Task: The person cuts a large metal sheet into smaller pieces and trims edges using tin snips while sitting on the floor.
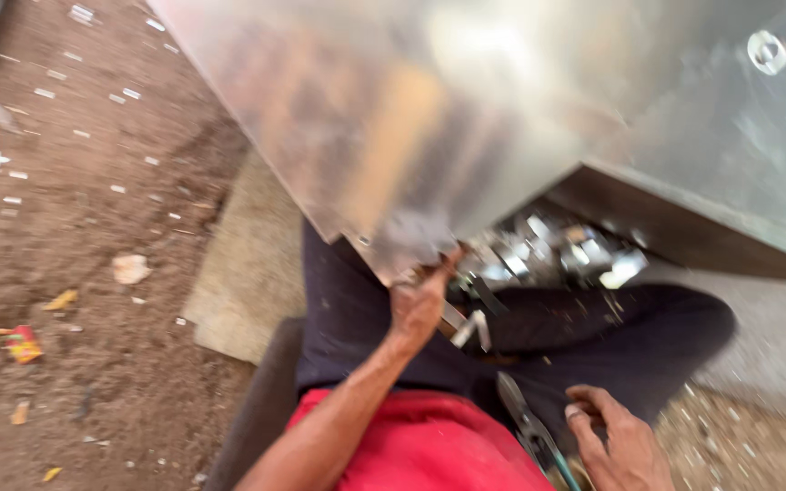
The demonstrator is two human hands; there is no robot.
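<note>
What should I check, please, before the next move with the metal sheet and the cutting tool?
1. Left hand grips the lower corner of the metal sheet: ok.
2. Right hand rests on the snips lying on the lap, handles not closed in the palm: not ok.
3. Bare fingers near the sheet's edge, no gloves: not ok.
4. Snips' blades open or shut: cannot tell, blurred.
5. Small metal pieces piled under the sheet, close to the legs: not ok.
</note>
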